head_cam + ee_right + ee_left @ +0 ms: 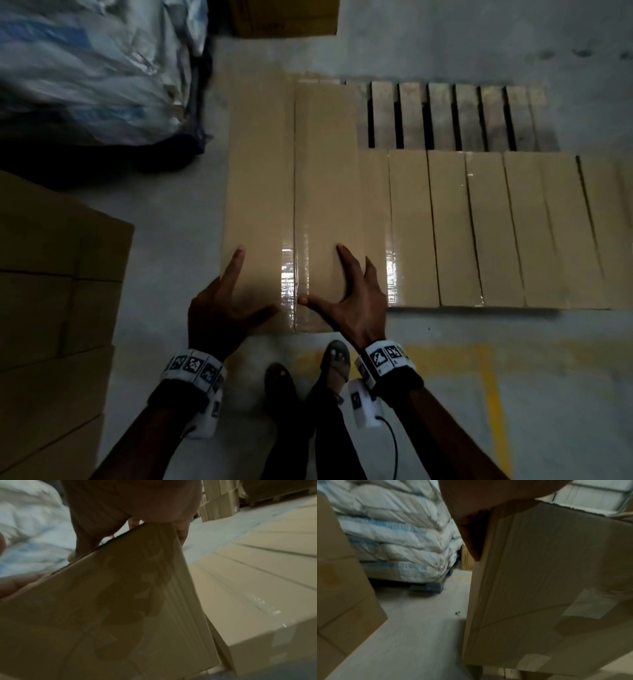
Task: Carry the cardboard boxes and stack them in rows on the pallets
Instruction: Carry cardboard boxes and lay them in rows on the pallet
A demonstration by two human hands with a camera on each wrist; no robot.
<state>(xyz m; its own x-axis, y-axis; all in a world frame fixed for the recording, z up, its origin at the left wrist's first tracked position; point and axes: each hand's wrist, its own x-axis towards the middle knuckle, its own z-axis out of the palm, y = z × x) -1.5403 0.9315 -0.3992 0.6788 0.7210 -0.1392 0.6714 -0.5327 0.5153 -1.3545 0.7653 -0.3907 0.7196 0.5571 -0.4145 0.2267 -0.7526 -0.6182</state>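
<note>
A long cardboard box (267, 178) with a taped middle seam lies lengthwise in front of me, at the left end of a row of cardboard boxes (486, 226) on a wooden pallet (445, 116). My left hand (226, 301) lies on its near left corner, index finger straight along the top edge and thumb pointing inward. My right hand (349, 294) rests on the near right part with its fingers spread and arched. The left wrist view shows the box's end face (547, 581) beside one finger (471, 540). In the right wrist view, fingers (85, 540) reach over the box's top edge (111, 608).
White wrapped sacks (85, 68) sit at the far left. A stack of cardboard boxes (51, 308) stands at my near left and another box (284, 17) at the far end. Bare pallet slats show behind the row. My feet (308, 373) stand by a yellow floor line (493, 394).
</note>
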